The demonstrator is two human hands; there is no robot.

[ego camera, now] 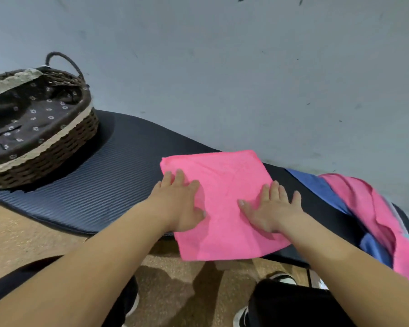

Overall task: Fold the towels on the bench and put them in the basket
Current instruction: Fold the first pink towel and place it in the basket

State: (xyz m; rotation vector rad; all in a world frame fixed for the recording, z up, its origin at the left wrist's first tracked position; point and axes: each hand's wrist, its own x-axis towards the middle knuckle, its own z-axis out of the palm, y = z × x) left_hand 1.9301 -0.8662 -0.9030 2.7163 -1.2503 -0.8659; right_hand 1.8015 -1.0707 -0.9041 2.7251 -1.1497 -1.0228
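Observation:
A pink towel (222, 185) lies flat on the dark padded bench (104, 185), its near edge hanging over the bench's front. My left hand (180, 201) presses flat on the towel's left edge with straight fingers. My right hand (269, 208) lies flat on the towel's right half, fingers spread. A dark wicker basket (64, 142) with a brown flowered lining stands on the bench at the far left, nothing visible inside it.
A heap of towels, another pink one (373, 215) over a blue one (321, 187), lies at the bench's right end. A grey wall rises right behind the bench. My knees and shoes (283, 278) are over the brown floor below.

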